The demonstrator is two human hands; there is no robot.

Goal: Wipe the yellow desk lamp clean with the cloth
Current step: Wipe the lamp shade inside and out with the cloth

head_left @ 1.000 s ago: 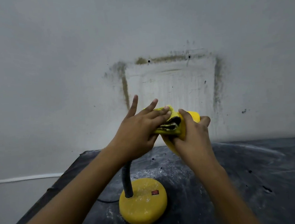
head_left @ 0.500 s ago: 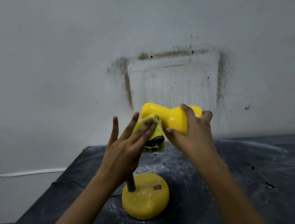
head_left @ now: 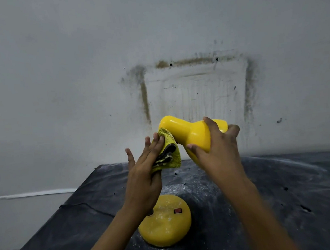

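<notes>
The yellow desk lamp's glossy head (head_left: 188, 131) is held up in front of the wall, its narrow end pointing left. My right hand (head_left: 215, 150) grips the wide end of the head from the near side. My left hand (head_left: 144, 176) presses a folded yellow-green cloth (head_left: 167, 150), with dirty dark folds, against the narrow end's underside, fingers spread flat. The round yellow base (head_left: 165, 226), dusty and carrying a red switch (head_left: 178, 210), stands on the table below. The lamp's neck is almost wholly hidden behind my left wrist.
A dark, dust-streaked table (head_left: 286, 204) carries the lamp; its left edge runs diagonally toward the lower left. A thin black cord (head_left: 87, 207) lies across the table's left part. Behind stands a grey wall (head_left: 77, 92) with a stained rectangular outline.
My left hand slid the cloth from the top of the lamp head down and left to its narrow end. The right hand kept its grip on the wide end.
</notes>
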